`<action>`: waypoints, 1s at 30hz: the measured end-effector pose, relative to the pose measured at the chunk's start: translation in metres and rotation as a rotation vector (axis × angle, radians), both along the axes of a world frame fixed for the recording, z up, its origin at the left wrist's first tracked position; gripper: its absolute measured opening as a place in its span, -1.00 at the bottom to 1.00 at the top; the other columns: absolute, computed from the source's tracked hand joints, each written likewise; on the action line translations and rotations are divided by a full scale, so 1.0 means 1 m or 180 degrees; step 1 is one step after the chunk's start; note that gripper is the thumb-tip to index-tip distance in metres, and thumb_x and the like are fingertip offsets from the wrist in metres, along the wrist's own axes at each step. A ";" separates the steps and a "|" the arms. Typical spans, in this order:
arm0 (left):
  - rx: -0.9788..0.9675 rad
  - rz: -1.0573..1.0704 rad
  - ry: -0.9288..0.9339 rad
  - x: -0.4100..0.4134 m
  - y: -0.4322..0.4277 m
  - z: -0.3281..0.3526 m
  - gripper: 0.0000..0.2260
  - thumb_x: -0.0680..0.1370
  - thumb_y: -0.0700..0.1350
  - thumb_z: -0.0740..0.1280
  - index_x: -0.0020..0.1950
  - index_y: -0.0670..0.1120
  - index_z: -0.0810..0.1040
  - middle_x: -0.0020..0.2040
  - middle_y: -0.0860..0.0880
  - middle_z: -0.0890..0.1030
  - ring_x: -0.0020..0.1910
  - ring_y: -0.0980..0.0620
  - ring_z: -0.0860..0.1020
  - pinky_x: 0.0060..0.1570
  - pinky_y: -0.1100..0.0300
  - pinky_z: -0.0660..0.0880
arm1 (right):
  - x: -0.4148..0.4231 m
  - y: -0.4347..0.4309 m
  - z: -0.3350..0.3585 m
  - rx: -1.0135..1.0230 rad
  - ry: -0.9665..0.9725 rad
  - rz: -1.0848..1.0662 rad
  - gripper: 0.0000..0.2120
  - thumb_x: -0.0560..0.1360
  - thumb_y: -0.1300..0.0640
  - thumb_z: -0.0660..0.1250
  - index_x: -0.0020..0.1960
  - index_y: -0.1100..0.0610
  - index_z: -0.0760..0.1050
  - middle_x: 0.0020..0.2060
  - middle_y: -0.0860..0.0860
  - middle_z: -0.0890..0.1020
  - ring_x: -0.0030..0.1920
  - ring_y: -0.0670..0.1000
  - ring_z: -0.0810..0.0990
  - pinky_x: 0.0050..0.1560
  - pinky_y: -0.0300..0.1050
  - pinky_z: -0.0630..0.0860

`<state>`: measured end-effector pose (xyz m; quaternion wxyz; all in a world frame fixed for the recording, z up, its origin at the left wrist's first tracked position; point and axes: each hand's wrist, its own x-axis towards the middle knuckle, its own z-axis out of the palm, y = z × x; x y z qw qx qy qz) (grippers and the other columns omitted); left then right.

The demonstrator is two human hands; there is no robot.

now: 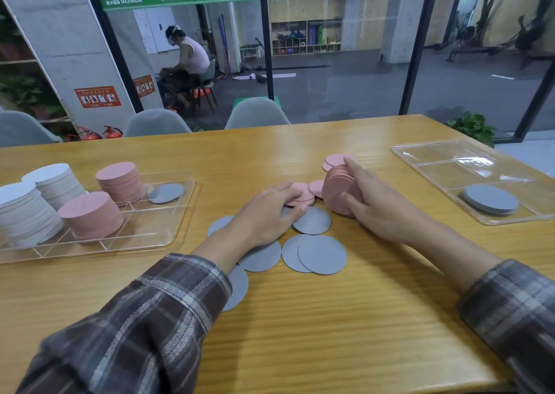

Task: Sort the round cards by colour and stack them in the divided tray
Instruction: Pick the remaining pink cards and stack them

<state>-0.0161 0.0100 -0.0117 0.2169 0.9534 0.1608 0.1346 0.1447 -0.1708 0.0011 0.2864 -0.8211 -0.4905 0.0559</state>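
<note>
With the right hand [381, 210] fingers [356, 168] clamped round the on-edge stack of pink round cards [336, 189] mid wooden table [330, 318], the left hand [264, 213], straight fingers [285, 190] touching the loose pink round cards [306, 197] at the stack's 9 o'clock, should sweep them flush.

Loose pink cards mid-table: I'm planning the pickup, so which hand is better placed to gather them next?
Probably the left hand: its fingers touch the loose pink cards, while the right hand is full, holding a pink stack on edge.
</note>
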 end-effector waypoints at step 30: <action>-0.1322 -0.0267 -0.1405 -0.015 0.000 0.020 -0.83 0.51 -0.25 0.55 0.06 -0.06 0.72 -0.09 -0.01 0.74 -0.08 0.02 0.69 0.04 0.14 0.62 | -0.003 0.002 -0.003 0.0338 0.0396 0.0300 -0.33 0.63 -0.03 0.32 0.64 -0.11 0.10 0.32 -0.11 0.52 0.08 -0.01 0.58 0.21 -0.07 0.46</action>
